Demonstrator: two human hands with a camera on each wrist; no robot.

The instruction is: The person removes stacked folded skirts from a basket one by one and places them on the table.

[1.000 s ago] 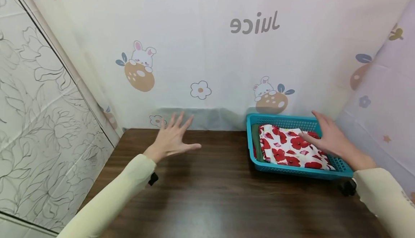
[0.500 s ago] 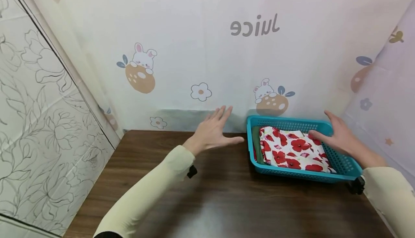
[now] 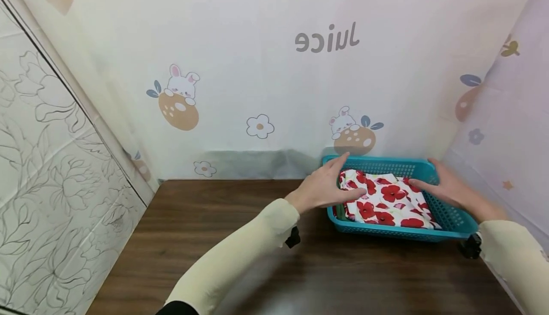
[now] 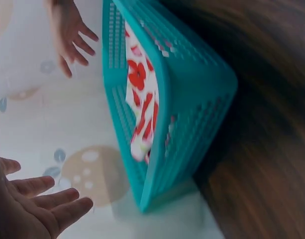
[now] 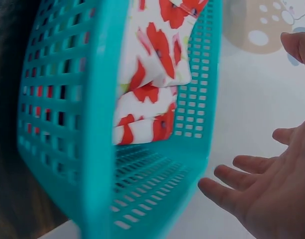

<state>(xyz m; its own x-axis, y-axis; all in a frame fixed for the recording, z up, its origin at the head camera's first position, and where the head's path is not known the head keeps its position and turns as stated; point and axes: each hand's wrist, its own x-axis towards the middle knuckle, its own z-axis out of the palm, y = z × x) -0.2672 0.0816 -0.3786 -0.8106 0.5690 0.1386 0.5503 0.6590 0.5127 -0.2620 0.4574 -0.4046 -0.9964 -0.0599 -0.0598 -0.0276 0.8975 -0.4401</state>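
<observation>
A teal plastic basket point(image 3: 386, 233) with perforated sides stands at the right back of the wooden table. Inside lies a folded white cloth with red flowers point(image 3: 392, 193), and a strip of green cloth point(image 3: 340, 212) shows at its left. My left hand point(image 3: 323, 186) hovers over the basket's left end, fingers spread, overlapping the rim in the head view. In the left wrist view those fingers point(image 4: 52, 199) are apart from the basket. My right hand point(image 3: 450, 188) hangs above the right end, thumb and fingers apart. The right wrist view shows that palm point(image 5: 281, 199) holding nothing.
The dark wooden table point(image 3: 214, 238) stretches left and forward of the basket. A printed curtain point(image 3: 257, 81) hangs right behind the table's back edge. A panel with line-drawn flowers point(image 3: 51, 186) runs along the left side.
My left hand has swept right across the table to the basket's left end. The right hand has shifted slightly right, still above the basket's right end. The basket has stayed in place.
</observation>
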